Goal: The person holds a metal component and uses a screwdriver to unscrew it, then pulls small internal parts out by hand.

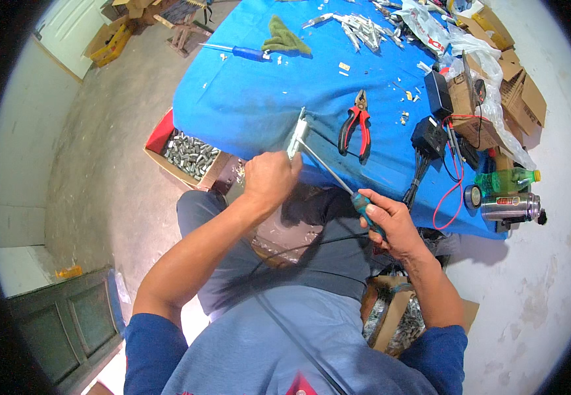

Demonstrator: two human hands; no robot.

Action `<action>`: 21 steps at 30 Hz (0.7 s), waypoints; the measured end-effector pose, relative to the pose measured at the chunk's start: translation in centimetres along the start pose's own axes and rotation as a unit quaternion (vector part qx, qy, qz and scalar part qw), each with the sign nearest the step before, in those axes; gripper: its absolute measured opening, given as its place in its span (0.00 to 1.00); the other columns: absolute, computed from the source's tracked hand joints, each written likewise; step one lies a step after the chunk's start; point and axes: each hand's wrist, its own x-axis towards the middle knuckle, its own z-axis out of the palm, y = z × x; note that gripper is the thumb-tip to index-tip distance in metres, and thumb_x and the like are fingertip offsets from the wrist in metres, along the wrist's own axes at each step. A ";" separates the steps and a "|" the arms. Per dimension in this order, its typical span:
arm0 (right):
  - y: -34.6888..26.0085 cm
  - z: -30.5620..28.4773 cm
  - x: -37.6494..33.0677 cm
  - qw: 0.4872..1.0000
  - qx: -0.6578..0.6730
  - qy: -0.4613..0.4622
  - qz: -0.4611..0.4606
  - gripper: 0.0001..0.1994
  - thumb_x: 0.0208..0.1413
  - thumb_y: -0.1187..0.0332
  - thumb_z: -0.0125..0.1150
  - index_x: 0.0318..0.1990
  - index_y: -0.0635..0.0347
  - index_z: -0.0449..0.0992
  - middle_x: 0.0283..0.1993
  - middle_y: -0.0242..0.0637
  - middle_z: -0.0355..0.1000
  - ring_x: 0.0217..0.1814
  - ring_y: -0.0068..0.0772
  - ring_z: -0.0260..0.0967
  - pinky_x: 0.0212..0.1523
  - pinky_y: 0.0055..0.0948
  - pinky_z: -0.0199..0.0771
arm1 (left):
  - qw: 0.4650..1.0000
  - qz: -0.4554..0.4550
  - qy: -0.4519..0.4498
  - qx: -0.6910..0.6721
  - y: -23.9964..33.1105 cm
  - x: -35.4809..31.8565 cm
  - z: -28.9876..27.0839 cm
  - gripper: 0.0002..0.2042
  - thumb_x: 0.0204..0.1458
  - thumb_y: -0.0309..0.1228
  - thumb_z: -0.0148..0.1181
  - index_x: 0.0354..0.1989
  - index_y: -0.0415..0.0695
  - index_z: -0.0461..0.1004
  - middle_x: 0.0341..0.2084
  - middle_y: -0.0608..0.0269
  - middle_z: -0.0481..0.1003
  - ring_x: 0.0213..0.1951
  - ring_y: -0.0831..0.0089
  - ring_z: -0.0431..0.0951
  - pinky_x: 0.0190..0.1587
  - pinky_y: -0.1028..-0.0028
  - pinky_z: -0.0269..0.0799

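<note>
Near the front edge of the blue-covered table, my left hand is closed on the lower end of a slim white casing. A thin metal piece sticks up from the casing's far end. Wrapped round the teal and black handle of a screwdriver are the fingers of my right hand. The screwdriver's shaft slants up and left, its tip at the side of the casing; whether it is inside, I cannot tell. Red and black pliers lie on the cloth to the right of the casing.
A box of small metal cylinders stands left of the table. Farther back lie a blue-handled screwdriver, a green cloth and several slim white pieces. Black power adapters, cables, a green bottle and a steel flask line the right.
</note>
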 end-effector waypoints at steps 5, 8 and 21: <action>1.9 0.3 -0.3 0.986 0.162 -0.012 0.043 0.21 0.65 0.64 0.53 0.64 0.58 0.65 0.33 0.38 0.71 0.18 0.17 0.61 0.11 0.14 0.54 | 1.000 0.017 0.002 -0.003 -0.1 -0.1 -0.2 0.25 0.59 0.45 0.52 0.19 0.34 0.76 0.17 0.40 0.74 0.23 0.43 0.77 0.29 0.51 0.73; 2.4 0.5 -0.6 0.983 0.182 -0.009 0.034 0.21 0.66 0.64 0.52 0.64 0.58 0.64 0.33 0.38 0.72 0.18 0.19 0.62 0.12 0.16 0.57 | 1.000 0.005 -0.008 0.001 0.0 0.0 -0.2 0.25 0.58 0.46 0.53 0.19 0.35 0.77 0.17 0.40 0.75 0.24 0.43 0.78 0.30 0.51 0.74; 1.8 0.6 -0.6 0.991 0.131 -0.022 -0.010 0.24 0.63 0.65 0.56 0.65 0.61 0.64 0.36 0.37 0.74 0.29 0.20 0.69 0.26 0.19 0.69 | 0.995 -0.001 -0.083 0.062 -0.1 1.3 -2.7 0.28 0.53 0.53 0.56 0.20 0.35 0.78 0.19 0.40 0.75 0.26 0.43 0.78 0.33 0.51 0.73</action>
